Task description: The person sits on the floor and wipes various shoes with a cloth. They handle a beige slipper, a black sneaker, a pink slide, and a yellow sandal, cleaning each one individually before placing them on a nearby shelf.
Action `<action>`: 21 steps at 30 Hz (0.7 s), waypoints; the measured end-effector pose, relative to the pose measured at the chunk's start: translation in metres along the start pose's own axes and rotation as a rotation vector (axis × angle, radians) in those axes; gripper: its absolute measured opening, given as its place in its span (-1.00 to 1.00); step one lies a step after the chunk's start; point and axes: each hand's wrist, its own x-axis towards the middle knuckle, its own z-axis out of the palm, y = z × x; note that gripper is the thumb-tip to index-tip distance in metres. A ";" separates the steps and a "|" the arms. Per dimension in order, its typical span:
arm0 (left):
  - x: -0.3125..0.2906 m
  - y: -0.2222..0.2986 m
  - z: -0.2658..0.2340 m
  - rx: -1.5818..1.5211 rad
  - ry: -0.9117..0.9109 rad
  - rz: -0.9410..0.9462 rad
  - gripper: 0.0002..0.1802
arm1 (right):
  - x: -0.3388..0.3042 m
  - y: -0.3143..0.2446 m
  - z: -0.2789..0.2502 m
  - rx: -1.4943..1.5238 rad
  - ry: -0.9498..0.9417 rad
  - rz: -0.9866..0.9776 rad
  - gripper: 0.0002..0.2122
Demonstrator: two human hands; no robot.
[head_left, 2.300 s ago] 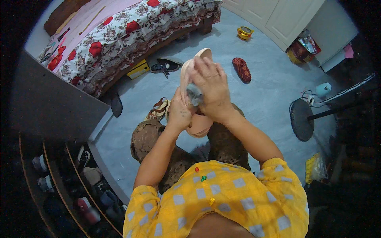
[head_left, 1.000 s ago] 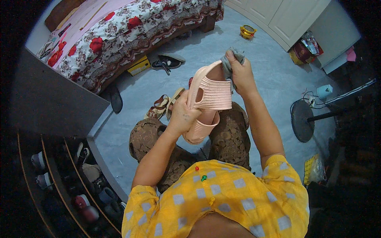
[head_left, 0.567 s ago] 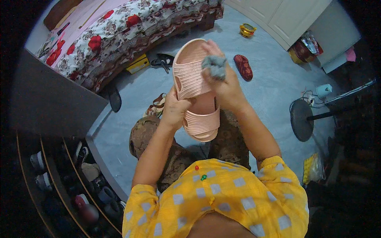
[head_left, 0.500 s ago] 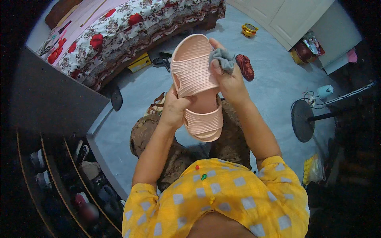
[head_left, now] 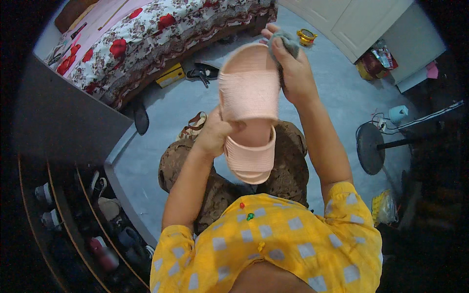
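A pair of pale pink slide slippers is held upright over my knees, ribbed straps toward me. The two seem slotted together, one strap above and the other strap below; how they join is hidden. My left hand is closed round their left side at the middle, thumb on the front. At the upper right edge, my right hand is closed on a crumpled grey cloth. The cloth lies against or just beside the rim; its contact is partly hidden.
Ahead stands a bed with a flowered cover, a yellow box and dark shoes by it. A shoe rack is at left. On the right are a round black stand base and cables; a gold pot sits farther off.
My right hand and the cloth have moved up and right, from the upper strap to the top edge. The slippers have shifted slightly right and down. The red shoe behind is now hidden.
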 end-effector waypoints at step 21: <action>0.020 -0.005 -0.025 -0.255 0.368 0.110 -0.63 | -0.058 0.033 0.032 -0.686 -0.244 -0.142 -0.32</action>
